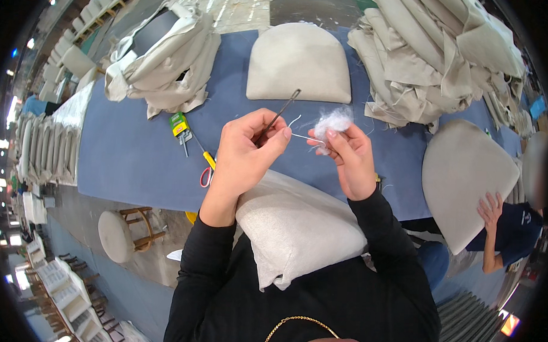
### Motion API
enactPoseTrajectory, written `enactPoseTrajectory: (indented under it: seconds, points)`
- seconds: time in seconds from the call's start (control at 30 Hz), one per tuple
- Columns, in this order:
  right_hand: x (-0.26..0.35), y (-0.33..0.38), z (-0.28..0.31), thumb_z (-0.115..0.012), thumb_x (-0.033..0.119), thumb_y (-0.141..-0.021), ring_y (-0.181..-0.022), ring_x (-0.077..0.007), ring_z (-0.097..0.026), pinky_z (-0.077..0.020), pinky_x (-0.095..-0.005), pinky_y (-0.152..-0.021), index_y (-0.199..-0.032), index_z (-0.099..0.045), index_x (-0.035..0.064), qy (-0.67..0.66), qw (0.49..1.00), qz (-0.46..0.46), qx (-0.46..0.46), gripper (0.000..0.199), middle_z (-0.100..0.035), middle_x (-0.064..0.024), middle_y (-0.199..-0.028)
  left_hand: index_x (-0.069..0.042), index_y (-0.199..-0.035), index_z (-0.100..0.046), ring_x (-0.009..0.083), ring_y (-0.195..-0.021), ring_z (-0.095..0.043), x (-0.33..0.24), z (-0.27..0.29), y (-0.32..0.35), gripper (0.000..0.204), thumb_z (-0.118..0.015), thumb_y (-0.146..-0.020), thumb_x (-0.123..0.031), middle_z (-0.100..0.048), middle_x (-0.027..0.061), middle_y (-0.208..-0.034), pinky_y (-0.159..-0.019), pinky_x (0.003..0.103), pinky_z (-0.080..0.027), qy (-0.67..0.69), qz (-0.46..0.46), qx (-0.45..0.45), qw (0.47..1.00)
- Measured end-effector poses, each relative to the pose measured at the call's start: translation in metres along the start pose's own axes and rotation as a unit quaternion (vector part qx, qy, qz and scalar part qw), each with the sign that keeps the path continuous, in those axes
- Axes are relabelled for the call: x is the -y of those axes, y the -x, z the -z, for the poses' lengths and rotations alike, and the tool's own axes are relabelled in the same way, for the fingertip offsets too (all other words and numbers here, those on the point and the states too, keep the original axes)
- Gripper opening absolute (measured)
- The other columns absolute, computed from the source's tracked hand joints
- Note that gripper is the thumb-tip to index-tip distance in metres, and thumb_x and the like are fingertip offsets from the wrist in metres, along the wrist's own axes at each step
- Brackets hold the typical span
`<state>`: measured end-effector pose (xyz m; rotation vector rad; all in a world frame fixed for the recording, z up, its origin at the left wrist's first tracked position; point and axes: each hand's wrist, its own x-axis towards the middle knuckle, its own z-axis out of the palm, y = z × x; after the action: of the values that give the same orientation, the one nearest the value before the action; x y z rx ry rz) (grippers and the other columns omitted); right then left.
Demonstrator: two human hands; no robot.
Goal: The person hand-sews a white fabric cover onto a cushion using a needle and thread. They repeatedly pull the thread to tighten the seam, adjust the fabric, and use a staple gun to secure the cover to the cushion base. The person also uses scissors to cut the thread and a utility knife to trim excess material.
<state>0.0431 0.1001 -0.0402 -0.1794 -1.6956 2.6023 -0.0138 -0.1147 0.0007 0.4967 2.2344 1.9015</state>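
**Needle and thread above a cushion**

Head view: the thread's (299, 136) far end is too thin to follow. The left hand (245, 152) has its grip pinched on a long dark needle (282, 113); the right hand (346, 156) pinches white thread and a wad of white stuffing (333, 120). Both hover over a beige cushion (296, 232), near the blue tabletop (136, 154).

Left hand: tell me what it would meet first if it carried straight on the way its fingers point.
The left hand points rightward at the right hand. It would probably meet the thread first, then the right fingertips holding white stuffing. Depth is unclear.
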Motion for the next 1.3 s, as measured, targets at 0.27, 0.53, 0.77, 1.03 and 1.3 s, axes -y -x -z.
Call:
enactPoseTrajectory:
  seconds: [0.27,0.53,0.77,1.03,1.3]
  points:
    - [-0.039,0.009,0.026,-0.065,0.013,-0.106,-0.108,-0.0178,-0.071,-0.0558,-0.0309,-0.087,-0.129,-0.063,0.0021,-0.041,0.99,0.074,-0.114,0.025,-0.071,-0.012,-0.126,-0.003,-0.091,-0.067,0.0027,-0.065,-0.052,0.022,0.142,0.047,0.007,-0.068,-0.092,-0.009,-0.06,-0.005,-0.073,-0.057,0.022,-0.038,0.087,0.011,-0.195,0.977]
    - [-0.045,0.023,-0.001,-0.065,0.014,-0.107,-0.08,-0.0081,-0.058,-0.046,-0.0256,-0.069,-0.109,-0.066,0.0025,0.112,0.992,-0.001,0.061,0.012,-0.065,-0.0007,-0.096,-0.014,-0.105,-0.083,0.0228,-0.076,-0.075,0.074,0.15,0.108,0.02,-0.075,-0.087,-0.02,-0.078,0.0074,-0.088,-0.075,0.038,-0.059,-0.279,0.055,-0.324,0.902]
    - [-0.035,0.027,-0.037,-0.07,0.014,-0.104,-0.067,-0.0065,-0.051,-0.0383,-0.0233,-0.061,-0.09,-0.064,0.0013,0.235,0.955,0.061,0.167,0.02,-0.058,0.0017,-0.076,-0.003,-0.103,-0.08,0.0289,-0.079,-0.076,-0.01,0.045,0.077,0.032,-0.083,-0.084,-0.029,-0.079,0.0142,-0.088,-0.073,0.038,-0.058,-0.14,-0.131,-0.007,0.981]
    - [-0.033,0.031,-0.029,-0.07,0.01,-0.102,-0.066,-0.0051,-0.05,-0.037,-0.0224,-0.059,-0.094,-0.066,-0.0014,0.247,0.954,0.063,0.157,0.014,-0.06,0.0014,-0.078,-0.001,-0.092,-0.078,0.0385,-0.076,-0.071,0.007,0.017,0.074,0.021,-0.079,-0.084,-0.02,-0.074,0.0163,-0.08,-0.068,0.046,-0.054,-0.158,-0.167,-0.044,0.972]
    - [-0.024,0.031,-0.022,-0.074,0.014,-0.101,-0.065,-0.0055,-0.05,-0.0366,-0.0223,-0.058,-0.093,-0.071,-0.0021,0.233,0.956,0.081,0.159,0.018,-0.061,0.0006,-0.078,0.0,-0.085,-0.074,0.0358,-0.074,-0.07,0.01,0.007,0.079,0.011,-0.078,-0.085,-0.01,-0.072,0.0166,-0.08,-0.065,0.044,-0.054,-0.13,-0.265,-0.159,0.942]
